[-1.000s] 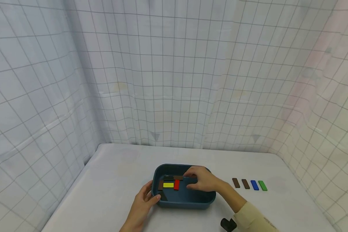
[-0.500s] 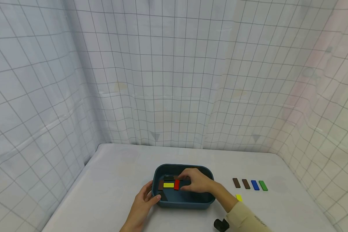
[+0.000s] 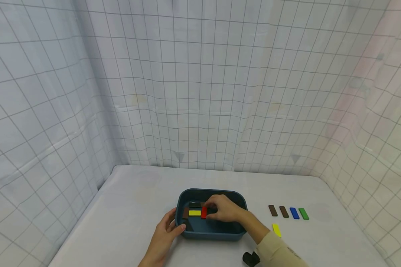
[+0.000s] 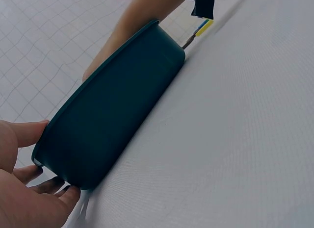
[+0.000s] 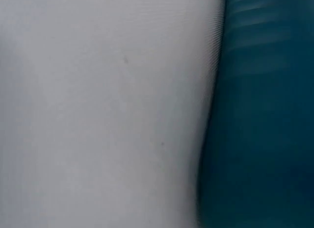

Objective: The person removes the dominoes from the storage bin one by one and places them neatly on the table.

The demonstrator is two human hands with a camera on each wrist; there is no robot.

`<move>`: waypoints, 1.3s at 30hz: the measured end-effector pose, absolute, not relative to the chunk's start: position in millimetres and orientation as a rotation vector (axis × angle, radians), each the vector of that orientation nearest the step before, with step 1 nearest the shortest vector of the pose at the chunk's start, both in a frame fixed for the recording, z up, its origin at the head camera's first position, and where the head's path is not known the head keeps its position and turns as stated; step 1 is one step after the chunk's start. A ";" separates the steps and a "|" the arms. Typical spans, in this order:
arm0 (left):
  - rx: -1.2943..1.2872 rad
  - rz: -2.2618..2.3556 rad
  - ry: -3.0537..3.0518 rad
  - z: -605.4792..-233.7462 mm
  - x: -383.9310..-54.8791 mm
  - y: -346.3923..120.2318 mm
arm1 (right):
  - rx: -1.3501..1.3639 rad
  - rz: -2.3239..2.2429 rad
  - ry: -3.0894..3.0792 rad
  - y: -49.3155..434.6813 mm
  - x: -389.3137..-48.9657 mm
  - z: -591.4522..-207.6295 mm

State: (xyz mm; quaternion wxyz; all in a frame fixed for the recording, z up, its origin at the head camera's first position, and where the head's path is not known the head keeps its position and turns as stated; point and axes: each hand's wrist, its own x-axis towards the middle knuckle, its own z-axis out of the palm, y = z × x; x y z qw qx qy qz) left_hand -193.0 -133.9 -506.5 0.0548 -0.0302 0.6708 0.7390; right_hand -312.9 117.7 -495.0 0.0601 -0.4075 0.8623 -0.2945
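Note:
A dark teal plastic bin stands on the white table. Inside its left half lie flat tiles: a black one, a brown one at the left, a yellow one and a red one. My left hand grips the bin's left end, thumb over the rim and fingers against the outer wall. Reaching in from the right, my right hand has its fingertips at a second brown tile, mostly covered, above the red tile. Its thumb is lower, just right of the red tile. The right wrist view shows only bin wall and cloth.
Right of the bin, two brown tiles, a blue tile and a green tile lie in a row. A yellow tile lies nearer, beside my right forearm. A gridded white curtain surrounds the table.
My right hand has moved left inside the bin, to the upper brown tile and the red tile. The withdrawing sleeve has uncovered the yellow tile on the table. My left hand keeps its grip.

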 end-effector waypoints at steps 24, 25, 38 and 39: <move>-0.088 2.260 2.030 -507.8 -192.7 -133.7 | -1.175 -0.753 2.612 114.0 -313.1 -495.6; -0.083 2.261 2.031 -507.8 -192.8 -133.8 | -1.171 -0.762 2.612 114.9 -313.0 -495.2; -0.071 2.272 2.025 -505.3 -190.8 -132.6 | -1.119 -0.767 2.644 131.9 -311.4 -482.7; -0.069 2.272 2.025 -505.0 -190.6 -132.5 | -1.117 -0.762 2.650 133.2 -311.4 -481.2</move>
